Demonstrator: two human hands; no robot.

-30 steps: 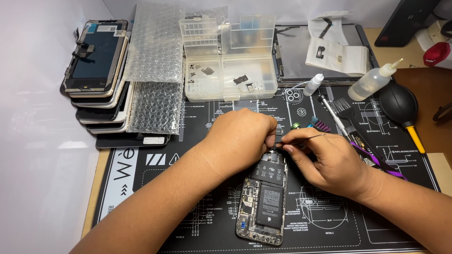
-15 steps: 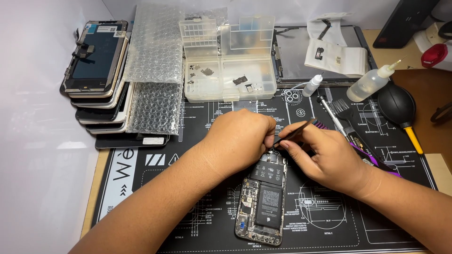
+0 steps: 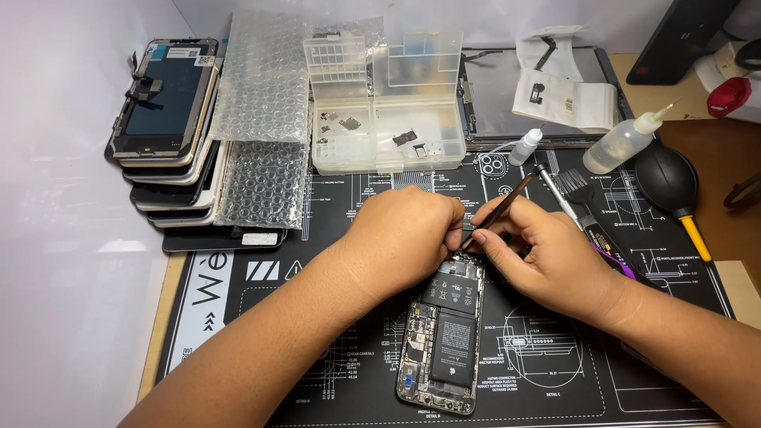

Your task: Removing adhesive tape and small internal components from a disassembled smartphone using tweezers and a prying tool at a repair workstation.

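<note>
My left hand braces the opened phone while my right hand grips tweezers at its far end; next needs steady, fine lifting.

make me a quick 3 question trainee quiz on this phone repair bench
1. True or false: the right hand holds a thin dark tool with its tip at the top end of the opened phone.
2. Where does the left hand rest? A) on the clear parts box B) over the phone's top end C) on the black air blower
3. What lies left of the parts box, beside the stack of screens?

Key
1. True
2. B
3. Sheets of bubble wrap
</note>
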